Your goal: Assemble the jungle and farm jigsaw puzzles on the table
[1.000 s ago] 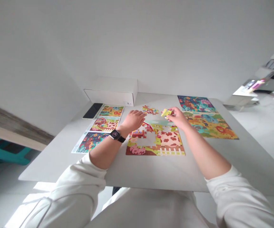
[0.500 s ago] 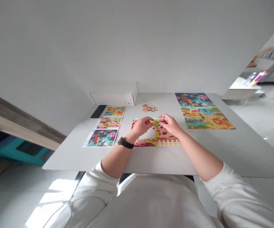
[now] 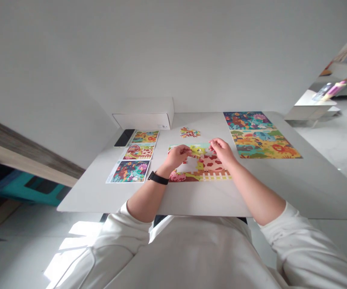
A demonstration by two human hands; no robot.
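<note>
A partly built farm puzzle (image 3: 203,168) with a cow, a fence and white gaps lies in front of me on the white table (image 3: 191,196). My left hand (image 3: 178,155), with a black watch on its wrist, and my right hand (image 3: 221,150) are both curled over the puzzle's top edge. Their fingertips pinch a yellow-green puzzle piece (image 3: 196,149) between them, low over the puzzle. A small heap of loose pieces (image 3: 189,132) lies just beyond the hands.
Two finished puzzles (image 3: 260,140) lie at the right of the table. Three picture cards (image 3: 137,154) lie in a column at the left, with a dark phone (image 3: 124,137) behind them. A white box (image 3: 146,114) stands against the wall.
My right hand carried the yellow piece from above the loose heap down to the puzzle. My left hand came in to meet it. The camera view shifted too.
</note>
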